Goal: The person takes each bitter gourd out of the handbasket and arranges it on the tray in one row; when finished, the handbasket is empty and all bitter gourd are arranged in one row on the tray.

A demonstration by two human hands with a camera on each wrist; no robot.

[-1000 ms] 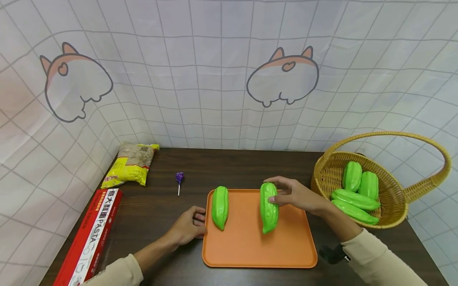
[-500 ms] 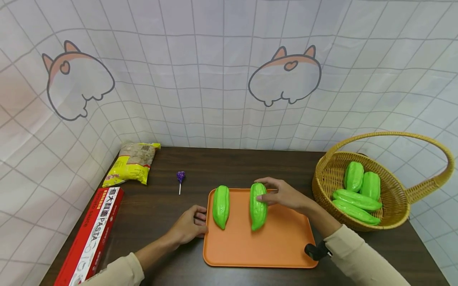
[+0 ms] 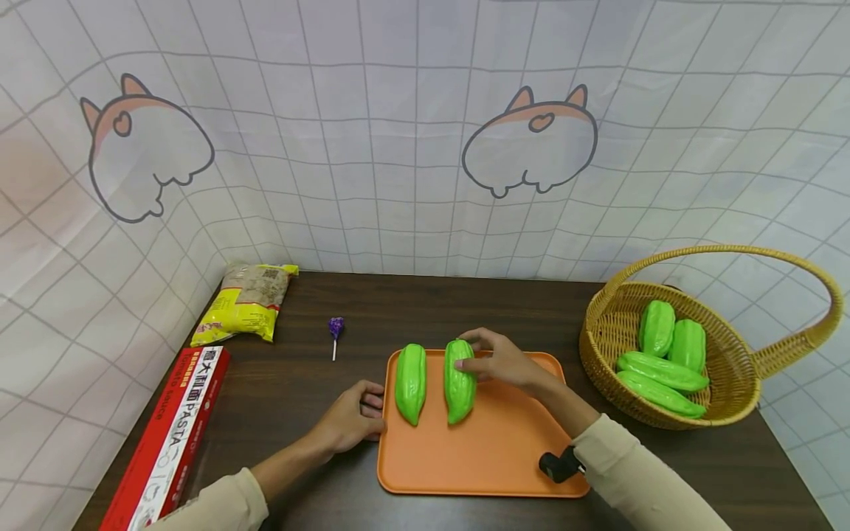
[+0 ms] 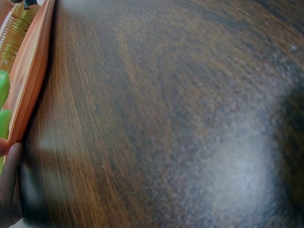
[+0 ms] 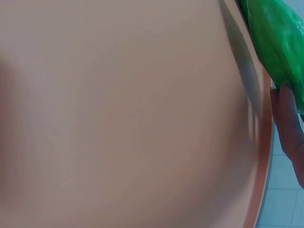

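Observation:
My right hand (image 3: 499, 361) grips a bright green, ridged toy gourd (image 3: 458, 391) by its upper part, thumb and fingers on either side. It stands over the orange tray (image 3: 478, 464); in the right wrist view the gourd (image 5: 280, 42) casts a shadow near the tray's rim (image 5: 264, 142). A second, similar gourd (image 3: 411, 383) lies lengthwise along the tray's left side, a narrow gap from the held one. My left hand (image 3: 348, 420) holds the tray's left edge; in the left wrist view its digits sit on both sides of the rim (image 4: 35, 71).
To the right stands a tall-handled wicker basket (image 3: 594, 383) with several more green gourds (image 3: 664, 371). On the left are a red pasta box (image 3: 166, 435), a yellow packet (image 3: 246, 302) and a purple lollipop (image 3: 336, 327). A tile-patterned cloth (image 3: 385, 184) hangs behind the dark wooden table (image 3: 292, 391).
My right hand has carried the gourd leftward over the tray, close beside the one lying there. The left hand has stayed at the tray's edge.

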